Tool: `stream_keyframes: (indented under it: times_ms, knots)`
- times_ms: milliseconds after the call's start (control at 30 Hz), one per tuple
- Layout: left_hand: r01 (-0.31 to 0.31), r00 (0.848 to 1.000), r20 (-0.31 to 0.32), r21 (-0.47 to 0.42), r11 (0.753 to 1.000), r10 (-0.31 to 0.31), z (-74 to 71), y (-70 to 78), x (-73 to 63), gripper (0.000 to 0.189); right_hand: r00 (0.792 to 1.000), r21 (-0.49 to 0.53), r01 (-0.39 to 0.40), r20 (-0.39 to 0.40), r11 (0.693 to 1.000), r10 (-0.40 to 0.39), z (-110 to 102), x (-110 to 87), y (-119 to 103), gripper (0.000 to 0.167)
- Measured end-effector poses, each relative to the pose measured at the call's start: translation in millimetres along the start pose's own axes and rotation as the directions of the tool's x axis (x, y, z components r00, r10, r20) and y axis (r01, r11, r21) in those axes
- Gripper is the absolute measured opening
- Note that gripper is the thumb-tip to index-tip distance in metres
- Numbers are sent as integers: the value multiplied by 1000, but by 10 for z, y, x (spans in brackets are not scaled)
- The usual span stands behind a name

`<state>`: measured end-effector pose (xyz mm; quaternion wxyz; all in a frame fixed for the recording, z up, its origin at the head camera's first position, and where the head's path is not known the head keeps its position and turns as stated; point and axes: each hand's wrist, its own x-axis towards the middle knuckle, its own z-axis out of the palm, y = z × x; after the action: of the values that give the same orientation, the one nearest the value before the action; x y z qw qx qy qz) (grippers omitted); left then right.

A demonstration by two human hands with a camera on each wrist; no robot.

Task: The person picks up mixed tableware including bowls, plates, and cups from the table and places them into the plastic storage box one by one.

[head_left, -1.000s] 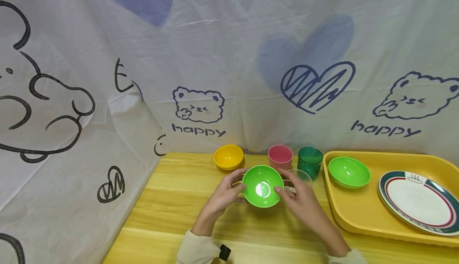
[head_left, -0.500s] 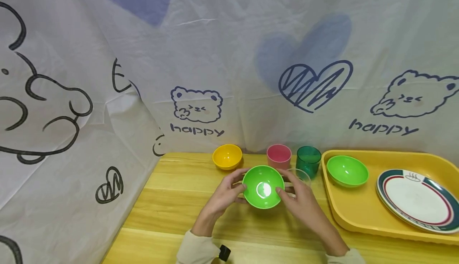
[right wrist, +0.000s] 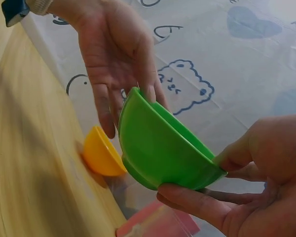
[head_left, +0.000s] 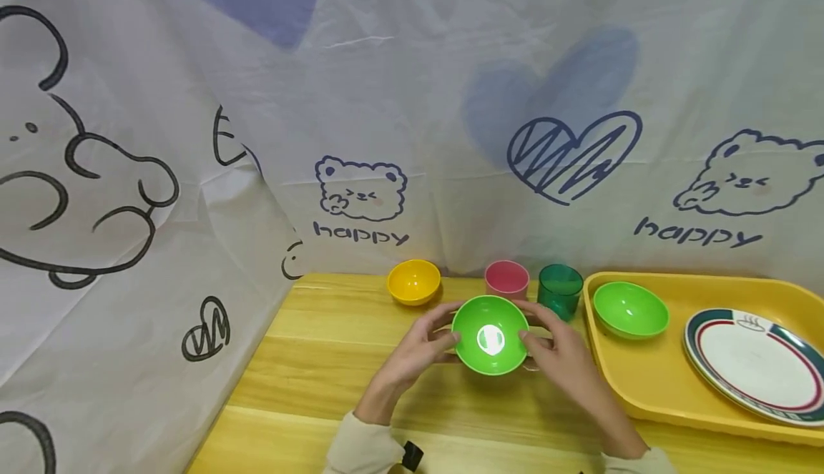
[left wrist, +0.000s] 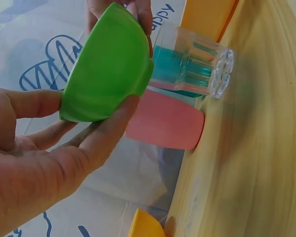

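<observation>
Both hands hold a green bowl (head_left: 491,335) above the table, its inside facing the head camera. My left hand (head_left: 418,349) grips its left side, thumb at the rim and fingers beneath. On the opposite side my right hand (head_left: 563,356) pinches it, thumb over the rim and fingers under the wall. The left wrist view shows the bowl's outer wall (left wrist: 106,69) and the fingers spread along it. Behind the bowl stand a pink cup (head_left: 507,279) and a dark green cup (head_left: 560,291). A clear faceted cup (left wrist: 200,61) shows in the left wrist view, hidden in the head view.
A small yellow bowl (head_left: 414,282) sits at the back of the wooden table (head_left: 309,374). To the right, a yellow tray (head_left: 650,388) bears another green bowl (head_left: 631,309) and white plates (head_left: 759,363) with a dark green border. A printed cloth (head_left: 450,102) hangs behind the table.
The hands and the green bowl have shifted slightly right in the head view, now covering the clear cup. The whole view has swung a little; the grip looks the same.
</observation>
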<state>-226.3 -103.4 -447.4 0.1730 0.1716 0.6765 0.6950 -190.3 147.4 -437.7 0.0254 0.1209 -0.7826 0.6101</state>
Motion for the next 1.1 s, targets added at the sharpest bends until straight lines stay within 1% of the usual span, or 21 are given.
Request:
stream_keyframes:
  times_ms: [67,133,233,300,367,433,467,533,600,667,733,767,833,900,933,967,1033,1067,1100]
  knots:
    - [-9,1000,20,-8,1000,9,37,-11,25,50,1000,-4,-7,0,1000,7,-69,-17,-7,44]
    - [-20,999,33,-2,1000,20,60,-24,51,47,1000,-47,-8,-15,999,7,-139,-37,-22,44]
    - [-46,998,39,47,998,44,56,-44,78,43,999,-141,-3,-45,990,-3,-245,-71,-59,45]
    - [-64,998,28,92,994,61,25,-51,87,42,998,-197,-3,-65,980,-10,-320,-90,-93,45]
    - [-85,996,0,146,986,86,-28,-54,87,40,997,-224,-10,-75,974,-7,-396,-103,-138,45]
    - [-101,993,-48,196,975,112,-93,-51,77,39,996,-239,-7,-84,971,-13,-474,-108,-187,45]
    - [-104,989,-77,223,969,124,-128,-47,70,38,996,-258,-7,-90,966,-17,-514,-107,-213,45]
    - [-111,979,-136,280,954,154,-201,-53,60,36,995,-261,-6,-101,965,-21,-599,-103,-259,45]
    - [-120,962,-188,353,928,196,-270,-68,55,35,993,-255,-7,-113,967,-23,-695,-97,-286,46]
    - [-118,942,-235,433,894,238,-330,-89,63,34,990,-279,-10,-137,960,-29,-802,-92,-295,46]
    - [-111,920,-270,513,851,283,-387,-112,88,34,986,-297,-4,-159,955,-46,-918,-85,-288,46]
    - [-101,909,-286,556,825,304,-414,-123,106,34,984,-315,-3,-172,949,-54,-974,-81,-281,45]
    - [-73,891,-314,616,784,329,-470,-141,148,34,979,-350,-1,-192,937,-71,-1086,-68,-264,45]
    - [-41,875,-335,669,742,350,-535,-161,197,35,977,-354,-11,-205,935,-66,-1187,-54,-242,46]
    - [-22,867,-348,688,726,356,-569,-171,222,36,975,-355,-21,-213,935,-59,-1233,-44,-228,47]
    - [-4,861,-360,702,712,359,-605,-184,246,37,974,-360,-34,-220,932,-49,-1277,-37,-216,48]
    - [28,856,-380,712,702,351,-677,-211,294,42,971,-384,-66,-239,921,-30,-1355,-17,-179,49]
    - [43,854,-392,709,704,342,-713,-230,317,45,968,-400,-84,-250,913,-21,-1390,-9,-158,50]
    - [53,854,-402,698,714,329,-748,-249,340,48,965,-411,-95,-261,907,-17,-1427,0,-135,50]
